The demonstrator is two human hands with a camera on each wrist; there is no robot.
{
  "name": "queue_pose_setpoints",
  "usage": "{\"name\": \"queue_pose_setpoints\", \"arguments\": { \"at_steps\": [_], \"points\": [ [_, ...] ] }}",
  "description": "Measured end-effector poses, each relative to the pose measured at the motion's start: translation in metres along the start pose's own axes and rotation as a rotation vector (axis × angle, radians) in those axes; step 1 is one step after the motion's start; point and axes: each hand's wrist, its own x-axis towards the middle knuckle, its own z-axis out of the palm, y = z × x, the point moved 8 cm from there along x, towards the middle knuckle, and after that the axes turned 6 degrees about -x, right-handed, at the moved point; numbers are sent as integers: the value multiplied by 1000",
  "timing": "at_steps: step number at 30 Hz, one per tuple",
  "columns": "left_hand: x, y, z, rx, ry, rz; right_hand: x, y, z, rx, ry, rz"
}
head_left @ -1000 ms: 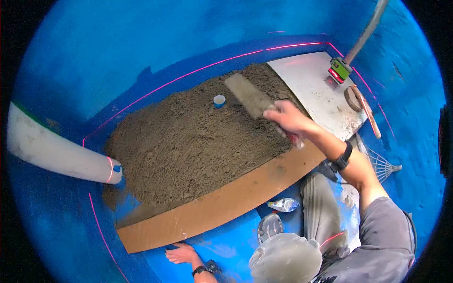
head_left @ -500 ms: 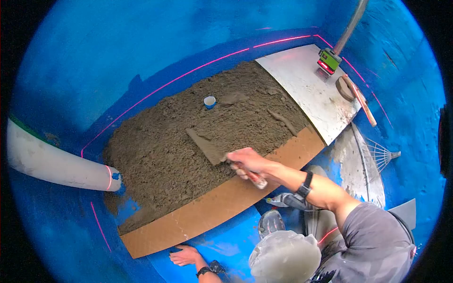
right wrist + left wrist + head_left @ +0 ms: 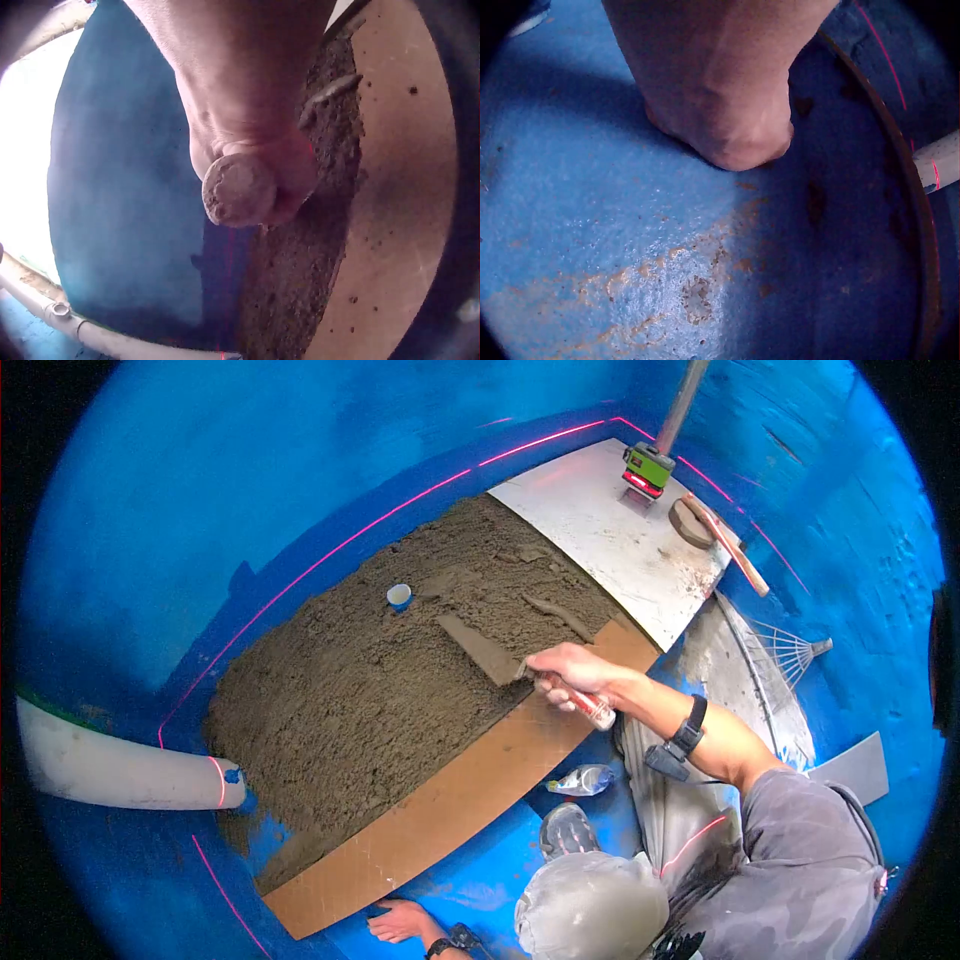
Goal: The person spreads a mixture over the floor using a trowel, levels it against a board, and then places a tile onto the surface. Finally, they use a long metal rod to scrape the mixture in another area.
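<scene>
My right hand (image 3: 575, 672) grips the red-and-white handle of a steel trowel (image 3: 482, 650), whose long flat blade lies over a bed of grey-brown mortar (image 3: 340, 670). In the right wrist view the round, crusted butt of the handle (image 3: 238, 189) sticks out of the fist, and the blade is hidden. Along the near side of the mortar runs a curved brown board (image 3: 440, 820). My left hand (image 3: 400, 922) rests with fingers spread on the blue floor, close beside the board's lower left end. Its fingers are hidden in the left wrist view.
A small blue-and-white cup (image 3: 399, 596) sits in the mortar. Behind, a white panel (image 3: 590, 530) bears a green laser level (image 3: 648, 468) and a roll of tape (image 3: 690, 522). A white pipe (image 3: 130, 765) juts in at left. A plastic bottle (image 3: 583, 780) lies by my foot.
The trowel swept from the far right part of the mortar toward the board, then back rightward. A smoothed patch and a ridge show by the cup. The left hand stayed; the head view shifted.
</scene>
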Motion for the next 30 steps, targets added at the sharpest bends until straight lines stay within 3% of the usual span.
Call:
{"name": "queue_pose_setpoints", "arguments": {
  "at_steps": [5, 8, 10, 13, 18, 20, 21, 25, 27, 28, 30],
  "points": [
    [-1, 0, -3, -36, 51, 10, 3, -14, -39, 58, 128, -54],
    [0, 3, -7, -8, -33, -22, 1, -26, -24, 98, 52, -86],
    [-1, 2, -5, -21, -4, -9, 4, -32, 9, 73, -102, -50],
    [0, 0, -1, -33, 26, 0, 29, -41, 25, 79, -111, -62],
    [1, 2, -1, -29, 77, 4, 46, -50, -28, 246, 42, -155],
    [-3, 5, -14, 32, -65, -35, 39, -54, -52, 283, 107, -160],
    [-4, 4, -11, 12, 40, -7, 29, -60, -53, 263, 39, -142],
    [-4, 6, -12, 18, 51, 11, -1, -86, -50, 26, 23, -63],
    [-3, 4, -8, 35, -15, -41, -9, -115, -50, -418, 217, -162],
    [-3, 3, -4, 31, -17, -43, -9, -123, -49, -421, 219, -165],
    [-2, -1, 1, -11, 36, 14, -5, -146, -48, -805, 258, -198]
  ]
}}
